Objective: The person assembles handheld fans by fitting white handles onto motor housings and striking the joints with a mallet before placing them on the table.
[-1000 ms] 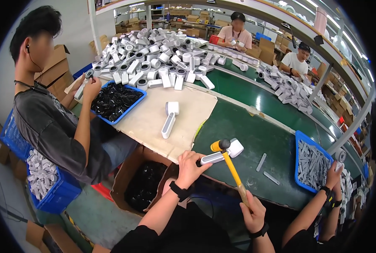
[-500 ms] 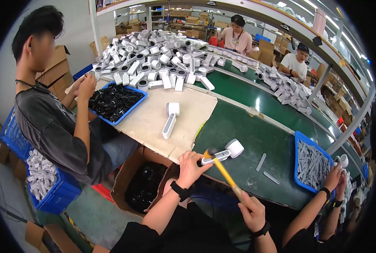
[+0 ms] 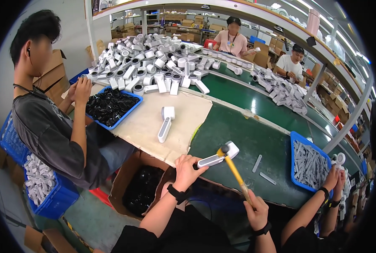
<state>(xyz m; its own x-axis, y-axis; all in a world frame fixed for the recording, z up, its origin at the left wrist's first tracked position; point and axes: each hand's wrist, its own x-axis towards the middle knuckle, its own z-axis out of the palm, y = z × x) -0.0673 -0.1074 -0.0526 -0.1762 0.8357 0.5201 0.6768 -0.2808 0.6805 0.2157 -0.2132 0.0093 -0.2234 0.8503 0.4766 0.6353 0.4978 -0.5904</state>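
My left hand (image 3: 186, 172) grips the handle end of a white handheld device (image 3: 209, 162), which lies at the near edge of the green table. The device has a round head and a grey strip along its handle. My right hand (image 3: 256, 213) is closed around the wooden end of a hammer (image 3: 236, 173) with a yellow shaft and a dark head. The hammer's head is over the device where handle meets round head, hiding part of it; whether they touch I cannot tell. To their right lie two loose grey strips (image 3: 257, 163).
Another white device (image 3: 166, 124) lies on the beige board (image 3: 183, 109). A blue tray (image 3: 124, 116) of black parts and a large pile of devices (image 3: 150, 63) are beyond. At right is a blue tray (image 3: 293, 168) of grey strips, beside a co-worker's hands (image 3: 335, 181). Other people work nearby.
The hammer's head has moved right along the device, from near my left fingers to beside the round head. My left hand keeps its hold. The whole view has shifted slightly.
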